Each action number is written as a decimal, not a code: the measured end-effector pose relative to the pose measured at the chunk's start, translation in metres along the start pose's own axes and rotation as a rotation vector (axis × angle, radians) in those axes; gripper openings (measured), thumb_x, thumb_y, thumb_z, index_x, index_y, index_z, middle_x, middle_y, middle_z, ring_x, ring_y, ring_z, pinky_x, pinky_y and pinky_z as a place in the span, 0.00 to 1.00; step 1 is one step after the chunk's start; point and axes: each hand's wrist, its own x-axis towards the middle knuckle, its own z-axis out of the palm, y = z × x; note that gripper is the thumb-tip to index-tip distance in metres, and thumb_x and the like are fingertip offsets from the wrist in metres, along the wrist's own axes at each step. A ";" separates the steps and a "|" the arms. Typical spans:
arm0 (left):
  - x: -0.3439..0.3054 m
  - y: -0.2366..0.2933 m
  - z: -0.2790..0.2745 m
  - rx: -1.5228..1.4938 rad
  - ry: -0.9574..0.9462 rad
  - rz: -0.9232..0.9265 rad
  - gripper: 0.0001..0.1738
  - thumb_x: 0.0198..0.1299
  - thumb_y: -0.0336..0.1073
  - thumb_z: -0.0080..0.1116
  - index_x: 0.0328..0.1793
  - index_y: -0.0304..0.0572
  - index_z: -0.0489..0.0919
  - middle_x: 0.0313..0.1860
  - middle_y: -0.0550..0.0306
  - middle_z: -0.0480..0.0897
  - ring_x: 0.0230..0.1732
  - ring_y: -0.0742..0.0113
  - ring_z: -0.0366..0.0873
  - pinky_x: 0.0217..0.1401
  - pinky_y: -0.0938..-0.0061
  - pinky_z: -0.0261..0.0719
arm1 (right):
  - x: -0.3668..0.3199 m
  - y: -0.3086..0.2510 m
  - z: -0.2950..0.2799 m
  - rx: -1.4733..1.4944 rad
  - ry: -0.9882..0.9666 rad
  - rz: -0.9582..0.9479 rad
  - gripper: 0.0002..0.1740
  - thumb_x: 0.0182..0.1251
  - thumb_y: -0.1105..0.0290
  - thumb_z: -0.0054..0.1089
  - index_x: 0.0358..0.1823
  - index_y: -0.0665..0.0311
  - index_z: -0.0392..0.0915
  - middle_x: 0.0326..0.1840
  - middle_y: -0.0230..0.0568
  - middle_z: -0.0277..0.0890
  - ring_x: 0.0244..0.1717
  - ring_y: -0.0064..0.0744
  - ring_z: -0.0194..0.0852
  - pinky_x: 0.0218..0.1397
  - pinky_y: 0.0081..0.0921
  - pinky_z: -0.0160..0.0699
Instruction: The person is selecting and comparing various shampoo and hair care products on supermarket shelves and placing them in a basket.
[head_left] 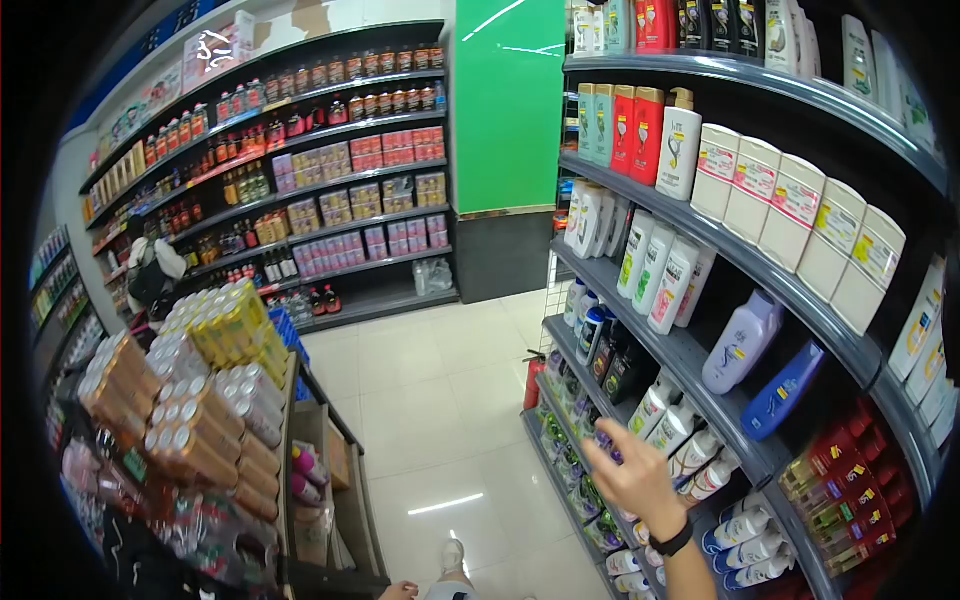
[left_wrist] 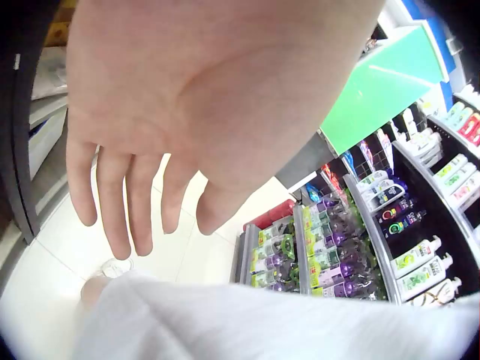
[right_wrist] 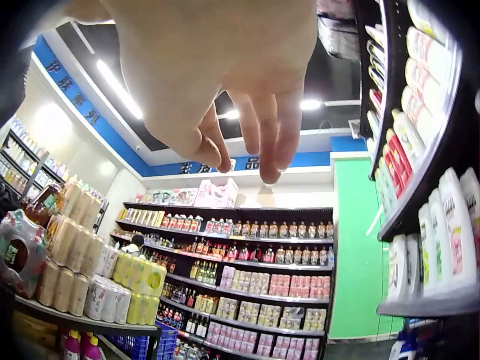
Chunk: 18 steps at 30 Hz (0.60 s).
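My right hand (head_left: 632, 482), with a dark band at the wrist, is held out in front of the shelves of bottles on the right. Its fingers are loosely bent and hold nothing, as the right wrist view of the hand (right_wrist: 225, 82) also shows. In the head view it overlaps the white pump bottles (head_left: 668, 428) on a lower shelf. Low at the bottom edge, my left hand (head_left: 400, 591) shows only in part. The left wrist view has that hand (left_wrist: 165, 112) hanging with fingers extended and nothing in them, above a white garment (left_wrist: 225, 322).
A purple bottle (head_left: 742, 342) and a blue bottle (head_left: 783, 392) stand on the right shelf. Stacked drink cans (head_left: 200, 440) fill a display table on the left. Tiled floor (head_left: 430, 400) runs between, toward the back shelves (head_left: 350, 240) and a green panel (head_left: 508, 110). A red extinguisher (head_left: 533, 383) stands beside the right shelves.
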 end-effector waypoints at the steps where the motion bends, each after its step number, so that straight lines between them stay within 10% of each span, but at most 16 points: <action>1: 0.018 -0.004 -0.011 -0.099 -0.041 -0.046 0.20 0.61 0.43 0.52 0.51 0.34 0.76 0.41 0.48 0.81 0.37 0.61 0.80 0.41 0.68 0.79 | 0.004 0.002 0.024 0.050 -0.040 0.038 0.17 0.48 0.72 0.60 0.43 0.59 0.76 0.51 0.46 0.71 0.31 0.35 0.75 0.32 0.26 0.75; 11: 0.250 -0.019 -0.158 -0.028 0.006 0.094 0.18 0.61 0.42 0.49 0.46 0.34 0.77 0.36 0.51 0.81 0.36 0.63 0.78 0.38 0.71 0.76 | -0.019 0.002 0.250 0.199 -0.492 0.599 0.13 0.55 0.66 0.57 0.43 0.57 0.75 0.46 0.46 0.68 0.35 0.47 0.78 0.33 0.35 0.79; 18: 0.324 0.070 -0.216 0.050 -0.038 0.071 0.18 0.59 0.41 0.50 0.48 0.36 0.76 0.38 0.50 0.81 0.38 0.64 0.79 0.41 0.71 0.76 | -0.038 0.017 0.331 0.326 -0.882 0.926 0.21 0.58 0.57 0.56 0.52 0.56 0.71 0.43 0.50 0.73 0.40 0.51 0.77 0.39 0.42 0.78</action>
